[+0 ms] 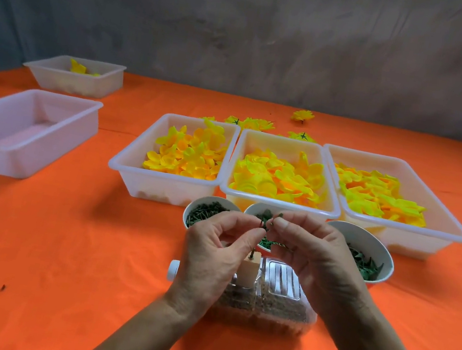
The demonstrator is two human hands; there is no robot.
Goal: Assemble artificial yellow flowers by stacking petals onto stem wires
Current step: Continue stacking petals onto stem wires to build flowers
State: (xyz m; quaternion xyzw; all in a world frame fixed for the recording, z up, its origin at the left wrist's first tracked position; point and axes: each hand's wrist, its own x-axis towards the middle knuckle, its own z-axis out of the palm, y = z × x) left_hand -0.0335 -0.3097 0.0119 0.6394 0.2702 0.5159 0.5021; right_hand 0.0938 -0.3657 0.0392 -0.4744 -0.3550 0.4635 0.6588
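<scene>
While both hands pinch a small dark green stem piece (267, 222) between them, left hand (212, 255) and right hand (312, 255) are at the starting step. Yellow fabric petals (279, 176) wait in white plastic trays (279, 203) just beyond the hands, so next comes threading a first petal, which probably needs one hand freed.

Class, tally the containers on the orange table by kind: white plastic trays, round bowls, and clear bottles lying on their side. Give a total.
White plastic trays: 5
Round bowls: 3
Clear bottles lying on their side: 1
Total: 9
</scene>
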